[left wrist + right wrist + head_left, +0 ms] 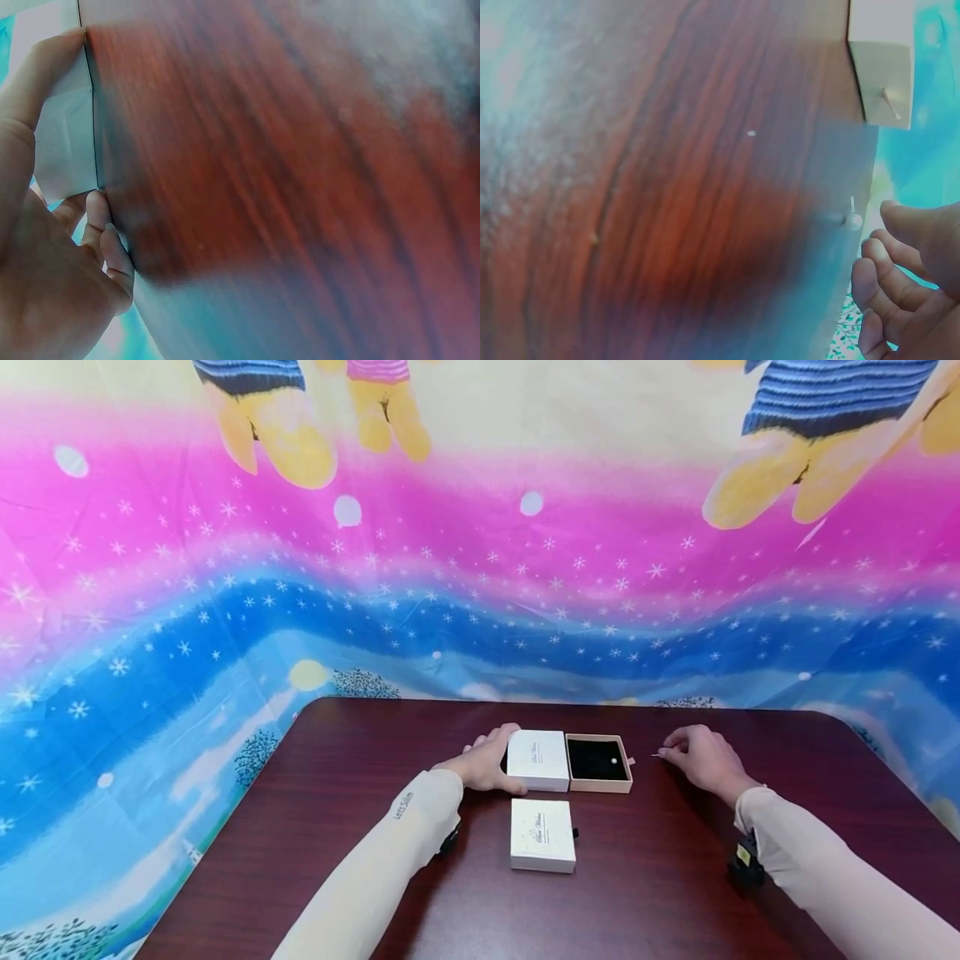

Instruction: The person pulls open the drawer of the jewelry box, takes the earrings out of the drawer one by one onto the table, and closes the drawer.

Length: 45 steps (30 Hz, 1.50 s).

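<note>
My left hand grips the left end of a white printed box sleeve, thumb along its near side; the left wrist view shows the thumb and fingers on the white box. Against the sleeve's right end is a tray with black lining, a small white pearl in it. My right hand is right of the tray, fingers bent, thumb and fingertips apart. Just beyond them, a small pearl-headed pin piece appears on the table, not in the fingers.
A second white printed box with a dark tab on its right side lies nearer on the dark red table. A pale tab sticks out of the tray's end. A colourful patterned cloth hangs behind the table.
</note>
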{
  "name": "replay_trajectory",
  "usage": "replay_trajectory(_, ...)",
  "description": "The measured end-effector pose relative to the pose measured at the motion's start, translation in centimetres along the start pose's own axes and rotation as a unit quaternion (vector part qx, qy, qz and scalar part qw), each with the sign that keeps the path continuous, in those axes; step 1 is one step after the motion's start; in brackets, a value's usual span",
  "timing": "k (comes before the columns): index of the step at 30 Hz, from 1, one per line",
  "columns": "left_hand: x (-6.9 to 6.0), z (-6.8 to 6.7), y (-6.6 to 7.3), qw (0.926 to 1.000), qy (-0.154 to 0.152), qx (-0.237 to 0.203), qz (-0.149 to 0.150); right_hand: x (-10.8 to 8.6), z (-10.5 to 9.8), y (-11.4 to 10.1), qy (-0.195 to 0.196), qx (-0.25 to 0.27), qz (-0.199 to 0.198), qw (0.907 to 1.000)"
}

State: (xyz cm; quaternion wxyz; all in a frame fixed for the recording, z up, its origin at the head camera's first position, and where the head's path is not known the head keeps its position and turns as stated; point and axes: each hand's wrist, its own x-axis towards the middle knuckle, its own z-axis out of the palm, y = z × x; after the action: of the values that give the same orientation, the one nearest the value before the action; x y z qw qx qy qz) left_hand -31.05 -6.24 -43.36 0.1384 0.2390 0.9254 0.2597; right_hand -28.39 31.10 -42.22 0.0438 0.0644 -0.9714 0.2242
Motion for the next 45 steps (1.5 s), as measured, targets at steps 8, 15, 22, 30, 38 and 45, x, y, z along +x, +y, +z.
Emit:
replay_trajectory(8,0.1,0.0,0.0,1.0000,-0.003,0.001,-0.003,0.2,-0.7,-0.6,0.003,0.002,-0.012,0.9999)
replay_trajectory(15,0.7,0.4,-0.4,0.9999,-0.006,0.007,-0.013,0.1,-1.1,-1.2,0.004,0.008,-0.017,0.9998)
replay_trajectory(22,0.8,0.6,-0.4,0.9998,-0.009,0.009,-0.017,0.0,-1.3,-1.8,0.009,0.011,-0.026,0.9996)
replay_trajectory(30,0.3,0.1,-0.1,0.9999,-0.007,0.005,-0.011,0.0,-1.7,-2.9,0.012,0.011,-0.037,0.9992)
replay_trajectory(38,0.1,0.0,0.1,0.9999,-0.009,0.000,-0.010,-0.1,-1.8,-4.4,0.008,0.018,-0.044,0.9988)
replay_trajectory(45,0.1,0.0,0.1,0.9999,-0.008,0.003,-0.006,-0.4,-1.6,-5.4,0.001,0.019,-0.051,0.9985)
